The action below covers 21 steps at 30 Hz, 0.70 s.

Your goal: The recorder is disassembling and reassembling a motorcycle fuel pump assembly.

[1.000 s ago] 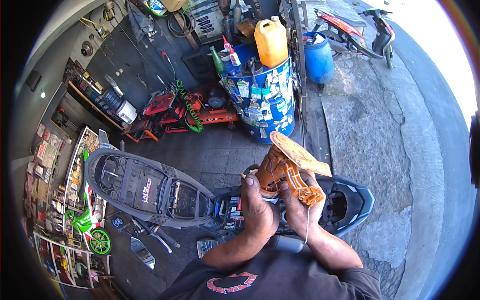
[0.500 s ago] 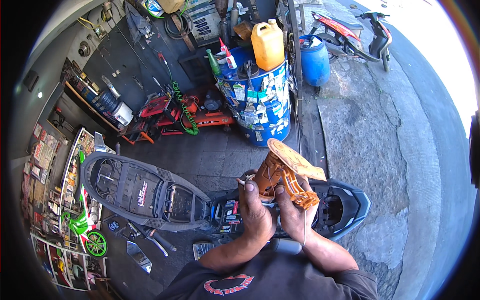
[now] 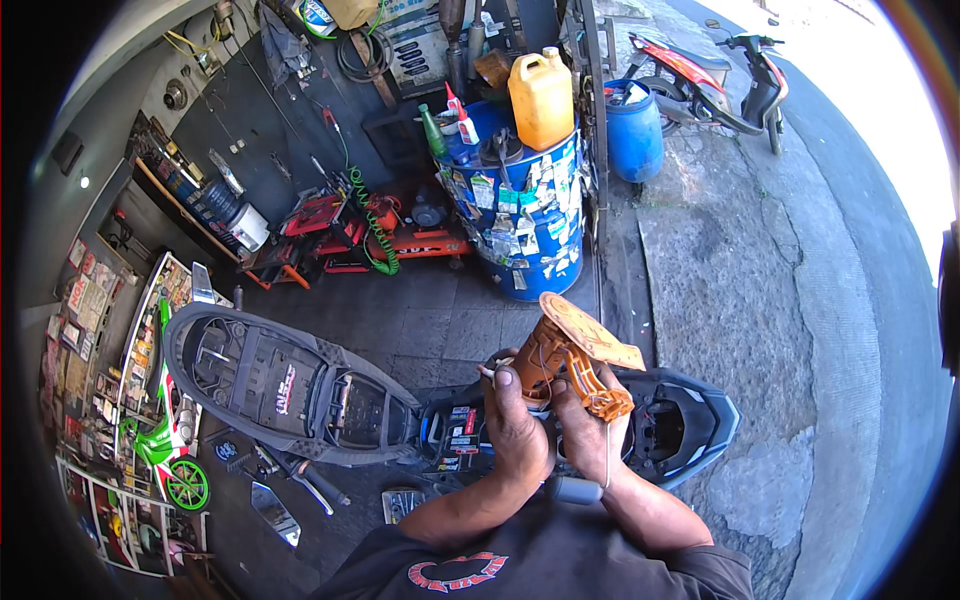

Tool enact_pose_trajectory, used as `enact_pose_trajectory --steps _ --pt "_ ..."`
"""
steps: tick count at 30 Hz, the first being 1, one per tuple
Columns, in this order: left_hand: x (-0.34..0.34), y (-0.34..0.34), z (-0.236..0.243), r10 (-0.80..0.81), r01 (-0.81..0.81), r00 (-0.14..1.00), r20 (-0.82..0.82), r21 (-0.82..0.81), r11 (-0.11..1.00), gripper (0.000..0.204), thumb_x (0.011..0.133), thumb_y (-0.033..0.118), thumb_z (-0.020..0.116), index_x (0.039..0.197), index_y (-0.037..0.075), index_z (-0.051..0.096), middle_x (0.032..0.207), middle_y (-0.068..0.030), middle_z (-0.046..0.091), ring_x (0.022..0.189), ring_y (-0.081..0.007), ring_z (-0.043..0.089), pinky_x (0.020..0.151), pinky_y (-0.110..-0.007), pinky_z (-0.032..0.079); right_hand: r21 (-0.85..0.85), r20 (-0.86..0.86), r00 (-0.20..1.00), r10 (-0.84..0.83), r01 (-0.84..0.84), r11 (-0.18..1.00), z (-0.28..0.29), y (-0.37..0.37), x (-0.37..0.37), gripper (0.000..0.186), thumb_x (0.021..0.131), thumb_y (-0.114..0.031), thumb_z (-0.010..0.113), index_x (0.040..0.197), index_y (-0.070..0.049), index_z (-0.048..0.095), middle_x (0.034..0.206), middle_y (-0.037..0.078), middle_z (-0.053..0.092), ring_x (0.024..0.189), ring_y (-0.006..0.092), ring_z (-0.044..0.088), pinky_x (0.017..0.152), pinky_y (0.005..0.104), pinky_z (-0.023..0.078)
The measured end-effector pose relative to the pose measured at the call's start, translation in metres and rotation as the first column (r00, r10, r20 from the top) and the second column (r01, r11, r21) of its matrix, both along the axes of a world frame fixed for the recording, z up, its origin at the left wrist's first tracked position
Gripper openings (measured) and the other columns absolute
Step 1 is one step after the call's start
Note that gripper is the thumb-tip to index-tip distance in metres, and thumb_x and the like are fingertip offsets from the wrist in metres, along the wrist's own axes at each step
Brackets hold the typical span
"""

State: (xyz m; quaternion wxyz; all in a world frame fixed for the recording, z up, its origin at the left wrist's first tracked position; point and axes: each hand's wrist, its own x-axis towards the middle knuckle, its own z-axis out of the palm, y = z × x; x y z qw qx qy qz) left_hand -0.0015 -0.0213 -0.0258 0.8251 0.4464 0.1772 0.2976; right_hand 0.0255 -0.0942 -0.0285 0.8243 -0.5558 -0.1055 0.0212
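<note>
An orange-brown fuel pump is held up in front of my chest, tilted, its flat round flange uppermost. My left hand is closed around its cylindrical body, thumb on the near side. My right hand grips the slotted orange bracket on its right side. A thin metal rod hangs from that bracket, with a dark grey float at its end, near my right wrist. Below the hands lies a scooter with its seat raised and storage bay exposed.
A blue drum covered in stickers carries a yellow jerrycan and bottles. Left of it stands a red tool stand with a green coiled hose. A smaller blue barrel and a red motorcycle are outside. A mirror sits at lower left.
The view has shifted slightly, so the background sits a little lower. Both hands keep their hold on the fuel pump, which has barely turned.
</note>
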Motion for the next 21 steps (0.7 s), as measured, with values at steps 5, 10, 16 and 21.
enact_pose_trajectory --steps 5,10,16,21 --pt "0.003 0.004 0.005 -0.05 0.052 0.998 0.028 -0.086 0.995 0.055 0.1 0.048 0.051 0.13 0.003 0.041 0.113 -0.0109 0.053 0.1 -0.0177 0.058 0.092 -0.034 0.047 0.103 0.029 0.999 0.045 -0.048 0.993 -0.004 -0.001 -0.009 0.025 0.088 -0.001 0.065 0.111 0.004 0.059 0.108 0.011 0.064 0.097 0.014 0.06 0.087 0.0298 0.049" --pt "-0.004 -0.002 0.019 -0.023 0.027 0.999 -0.046 0.086 0.996 0.061 0.1 0.05 0.05 0.133 0.0 0.036 0.116 -0.0136 0.05 0.105 -0.0193 0.056 0.094 -0.035 0.046 0.169 0.088 0.996 0.009 -0.024 0.985 -0.018 0.004 -0.013 0.037 0.085 -0.003 0.067 0.12 0.004 0.056 0.115 0.011 0.063 0.105 0.0165 0.059 0.094 0.0323 0.047" --pt "-0.003 0.002 -0.003 -0.004 0.0 1.0 0.025 0.162 0.987 0.062 0.101 0.05 0.048 0.133 -0.001 0.034 0.121 -0.0152 0.046 0.107 -0.02 0.053 0.094 -0.034 0.045 0.345 -0.088 0.993 0.073 -0.039 0.938 -0.006 0.009 -0.018 0.032 0.086 -0.001 0.069 0.116 0.001 0.059 0.111 0.009 0.065 0.1 0.0153 0.061 0.093 0.0338 0.049" --pt "-0.003 0.002 -0.01 0.029 -0.058 0.993 0.111 0.276 0.959 0.062 0.101 0.05 0.048 0.133 -0.001 0.033 0.119 -0.0144 0.046 0.108 -0.0195 0.051 0.094 -0.036 0.044 0.434 -0.042 0.998 0.045 -0.022 0.901 -0.015 0.012 -0.012 0.028 0.086 0.002 0.067 0.113 0.001 0.06 0.11 0.009 0.065 0.1 0.0172 0.062 0.096 0.036 0.048"
